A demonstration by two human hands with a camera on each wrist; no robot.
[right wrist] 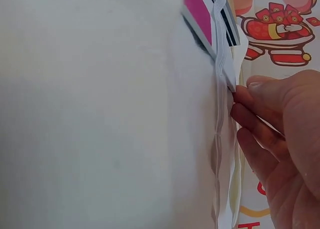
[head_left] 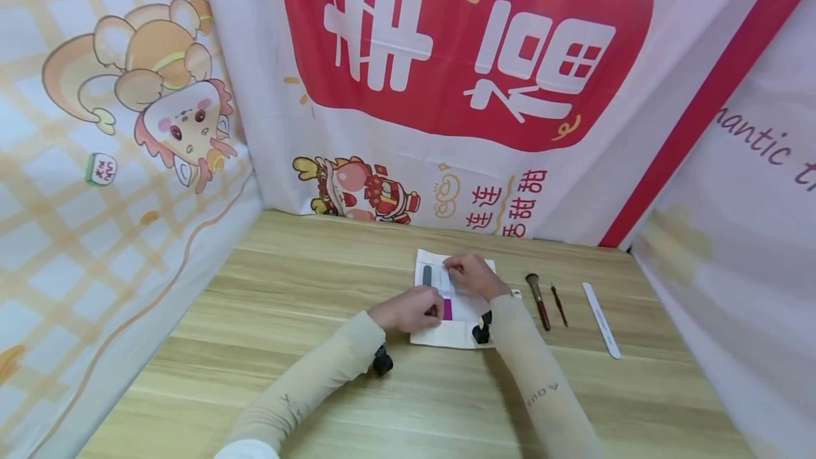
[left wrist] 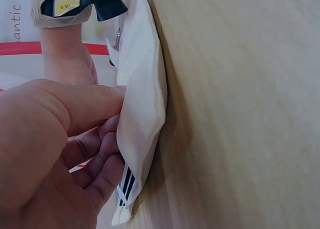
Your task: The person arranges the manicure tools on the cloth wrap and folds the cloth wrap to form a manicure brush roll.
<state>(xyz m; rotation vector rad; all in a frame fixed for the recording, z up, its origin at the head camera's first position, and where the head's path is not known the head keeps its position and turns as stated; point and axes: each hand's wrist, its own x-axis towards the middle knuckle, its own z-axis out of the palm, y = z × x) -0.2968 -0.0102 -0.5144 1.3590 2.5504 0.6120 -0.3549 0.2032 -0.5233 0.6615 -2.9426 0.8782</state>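
Observation:
A white fabric pouch (head_left: 440, 335) lies spread on the wooden table. Inside it sits a flat packet (right wrist: 201, 21) with magenta, white and black stripes, partly behind a white elastic-like edge in the right wrist view. My left hand (head_left: 409, 309) grips the pouch's near-left side, thumb on top and fingers curled against it, as the left wrist view shows close up. At the far side, my right hand (head_left: 474, 276) pinches the packet's corner between thumb and forefinger. Its other fingers (right wrist: 260, 139) lie loosely bent along the pouch's edge.
Right of the pouch lie a makeup brush (head_left: 538, 302), a thin dark tool (head_left: 559, 305) and a white nail file (head_left: 601, 320). Printed cloth walls (head_left: 446, 183) stand behind and on both sides of the table (head_left: 306, 303). A black camera (head_left: 382, 362) is strapped beneath my left wrist.

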